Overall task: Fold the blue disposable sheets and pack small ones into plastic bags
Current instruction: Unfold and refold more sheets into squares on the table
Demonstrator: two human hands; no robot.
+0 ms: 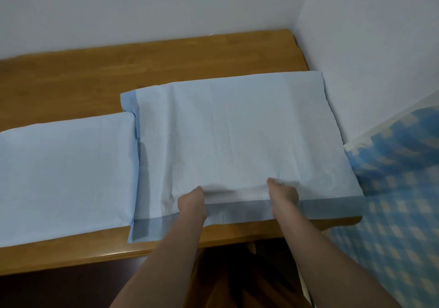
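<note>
A pale blue disposable sheet (237, 136) with a darker blue border lies spread on the right part of the wooden table (118, 75). My left hand (192, 203) and my right hand (283, 195) both grip its near edge, fingers tucked under a raised fold of the sheet. A second blue sheet (66, 174) lies flat to the left, its right edge slipped under the first one. No plastic bag is in view.
White walls meet in a corner behind and to the right of the table. A blue-and-white checked fabric (399, 212) lies at the right, lower than the tabletop. Bare wood shows along the far side and the near edge of the table.
</note>
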